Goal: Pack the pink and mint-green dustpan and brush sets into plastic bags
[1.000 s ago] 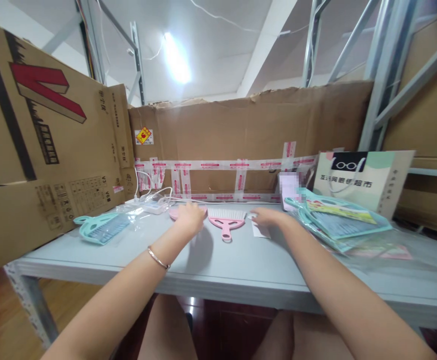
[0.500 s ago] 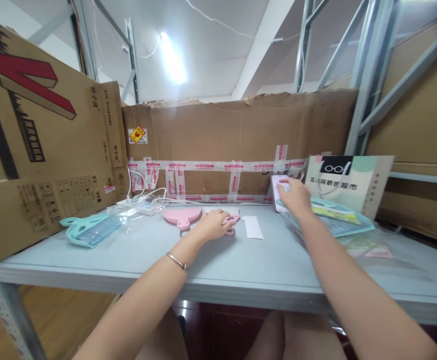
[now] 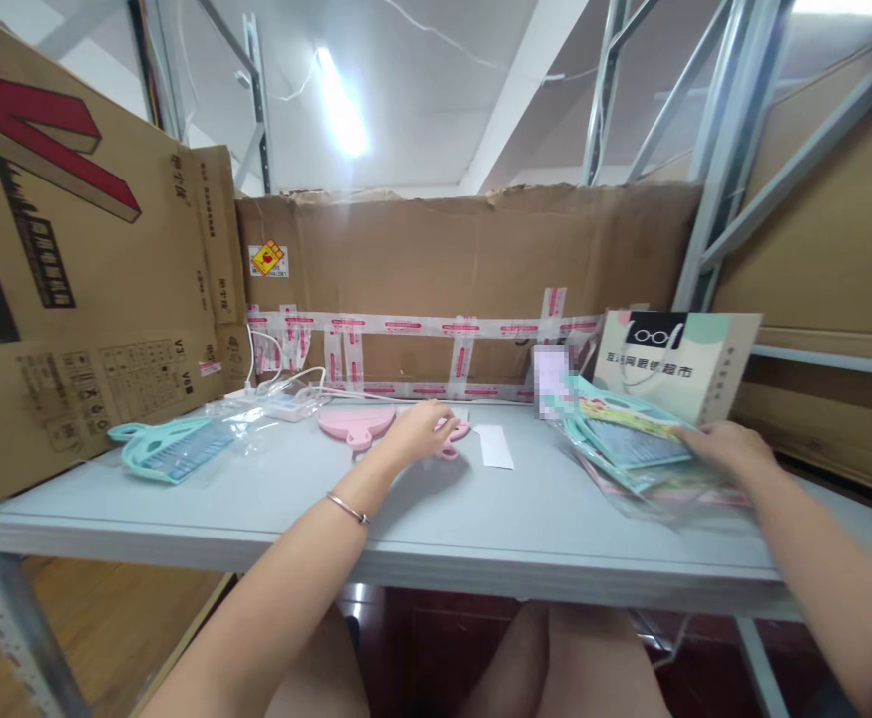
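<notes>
My left hand (image 3: pixel 422 431) is over a pink brush (image 3: pixel 451 439), its fingers loosely stretched and apart; whether they touch it I cannot tell. A pink dustpan (image 3: pixel 357 424) lies just left of that hand, and a white paper slip (image 3: pixel 494 446) to its right. My right hand (image 3: pixel 735 454) is closed on the right edge of a teal dustpan and brush set (image 3: pixel 631 439) in a clear plastic bag, tilted above the table. Its fingertips are partly hidden. Pink packaging shows beneath the bag.
Another teal dustpan and brush (image 3: pixel 174 449) lies at the left, near clear plastic and white cables (image 3: pixel 286 399). A phone (image 3: pixel 553 384) leans against the cardboard at the back. A paper carrier bag (image 3: pixel 679 359) stands behind the bagged set. A big carton (image 3: pixel 107 299) borders the left.
My right hand has left the phone, moved right and taken hold of the bagged teal set, which has shifted left and tilted. My left hand has loosened slightly over the pink brush.
</notes>
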Motion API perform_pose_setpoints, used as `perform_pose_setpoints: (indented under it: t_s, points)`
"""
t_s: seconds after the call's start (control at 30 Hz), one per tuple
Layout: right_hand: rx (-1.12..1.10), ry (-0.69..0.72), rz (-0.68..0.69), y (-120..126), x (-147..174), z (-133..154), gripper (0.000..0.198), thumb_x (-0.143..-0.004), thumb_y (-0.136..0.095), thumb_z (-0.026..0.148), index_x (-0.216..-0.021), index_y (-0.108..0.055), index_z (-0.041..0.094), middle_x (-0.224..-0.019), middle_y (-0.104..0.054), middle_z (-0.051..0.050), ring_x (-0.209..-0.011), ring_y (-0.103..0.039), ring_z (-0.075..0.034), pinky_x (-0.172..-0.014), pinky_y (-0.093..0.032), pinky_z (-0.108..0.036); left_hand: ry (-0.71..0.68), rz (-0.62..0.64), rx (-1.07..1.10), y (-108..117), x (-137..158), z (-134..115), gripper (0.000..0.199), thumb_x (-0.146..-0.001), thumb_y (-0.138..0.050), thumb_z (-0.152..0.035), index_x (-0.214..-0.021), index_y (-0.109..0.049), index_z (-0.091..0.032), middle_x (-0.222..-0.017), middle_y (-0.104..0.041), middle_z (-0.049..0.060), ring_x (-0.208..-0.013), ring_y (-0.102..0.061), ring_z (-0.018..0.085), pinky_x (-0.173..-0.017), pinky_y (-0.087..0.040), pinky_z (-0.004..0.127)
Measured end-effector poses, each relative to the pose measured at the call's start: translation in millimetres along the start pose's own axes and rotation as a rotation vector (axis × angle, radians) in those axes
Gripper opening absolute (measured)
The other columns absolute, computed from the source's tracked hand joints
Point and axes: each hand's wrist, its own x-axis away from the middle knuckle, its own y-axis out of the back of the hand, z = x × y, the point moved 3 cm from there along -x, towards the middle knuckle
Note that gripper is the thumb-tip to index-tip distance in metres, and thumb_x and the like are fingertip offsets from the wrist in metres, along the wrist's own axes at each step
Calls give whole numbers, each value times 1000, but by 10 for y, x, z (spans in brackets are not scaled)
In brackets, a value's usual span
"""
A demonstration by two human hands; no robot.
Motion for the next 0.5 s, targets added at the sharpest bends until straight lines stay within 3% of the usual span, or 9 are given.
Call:
perform_pose_setpoints:
  t_s: [0.1,0.2,0.3,0.4,0.5]
  points:
    - [131,-195,-94,85,95,101,32,-59,-59,52,-55,-42,24,-68,-48,-11,-102,-48,-50,-75,-35,-68,-1,-10,-9,-1,8,23,30,-87,-39,-31,-79,-65,-18,-88,-65,6,-84,-59,18,-78,-43,28]
    - [134,-264,-173,262,170,418,20,-68,-52,41,-67,-38,25,-70,-47,-11,-95,-53,-45,-70,-39,-63,7,-37,15,-12,-2,19,27,-86,-40,-29,-79,-64,-17,-88,-65,6,-85,-58,18,-78,-43,29]
    - [112,-259,-163,326,201,918,18,-68,-52,32,-72,-36,26,-68,-46,-9,-88,-56,-38,-70,-40,-54,87,-93,165,-1,-26,12,26,-85,-42,-32,-78,-61,-17,-85,-65,6,-84,-58,18,-77,-44,29]
    - [0,-149,-81,114,244,1560,14,-73,-47,28,-69,-34,25,-69,-48,-7,-80,-56,-29,-71,-40,-45,302,-124,575,32,-39,40,34,-84,-43,-47,-89,-59,-17,-94,-64,7,-76,-61,16,-64,-47,26]
    - [-117,-33,34,-340,356,2206,12,-73,-50,27,-69,-40,23,-69,-51,-3,-69,-53,-21,-68,-41,-37,489,-110,1031,69,-30,95,52,-79,-44,-62,-107,-52,-19,-102,-62,9,-60,-61,12,-52,-46,23]
